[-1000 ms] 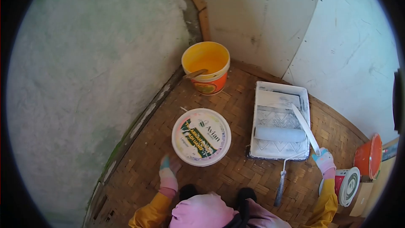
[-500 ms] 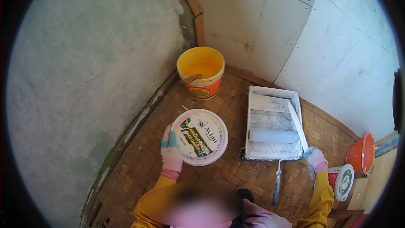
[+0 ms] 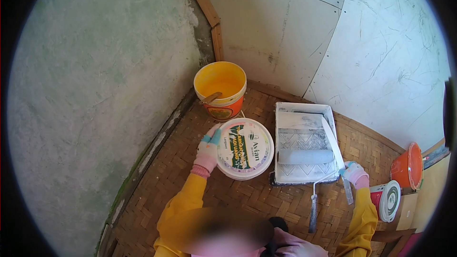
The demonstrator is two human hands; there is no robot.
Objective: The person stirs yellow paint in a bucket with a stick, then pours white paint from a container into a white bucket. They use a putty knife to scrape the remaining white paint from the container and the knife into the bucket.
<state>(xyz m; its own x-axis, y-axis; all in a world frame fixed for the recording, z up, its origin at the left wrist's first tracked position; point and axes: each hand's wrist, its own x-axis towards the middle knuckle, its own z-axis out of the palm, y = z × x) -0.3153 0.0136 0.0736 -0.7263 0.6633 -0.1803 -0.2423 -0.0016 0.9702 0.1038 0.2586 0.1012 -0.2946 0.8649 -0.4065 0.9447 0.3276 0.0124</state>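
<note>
My left hand (image 3: 208, 152), in a pink, white and blue glove, lies against the left side of a white lidded paint tub (image 3: 247, 150). Its fingers are stretched along the rim. Printed text and purple smears cover the lid. At the lower right corner of a white-smeared paint tray (image 3: 282, 114) is my gloved right hand (image 3: 354, 174). Its fingers are curled over a long flat white stick (image 3: 332, 140) that leans across the tray. How firmly they grip is hidden. A paint roller (image 3: 305, 157) rests in the tray, its handle (image 3: 312, 214) sticking out over the front edge.
Behind the tub stands an orange and white bucket (image 3: 223, 108), yellow inside, with a wooden stick (image 3: 210, 98) in it. An orange pail (image 3: 403, 166) and a red-and-white can (image 3: 389, 201) stand at the right. Walls border the woven floor (image 3: 238, 200).
The lidded tub has slid right towards the tray and turned slightly, with my left hand against its side. My right hand stays at the tray's corner. The whole view has shifted a little.
</note>
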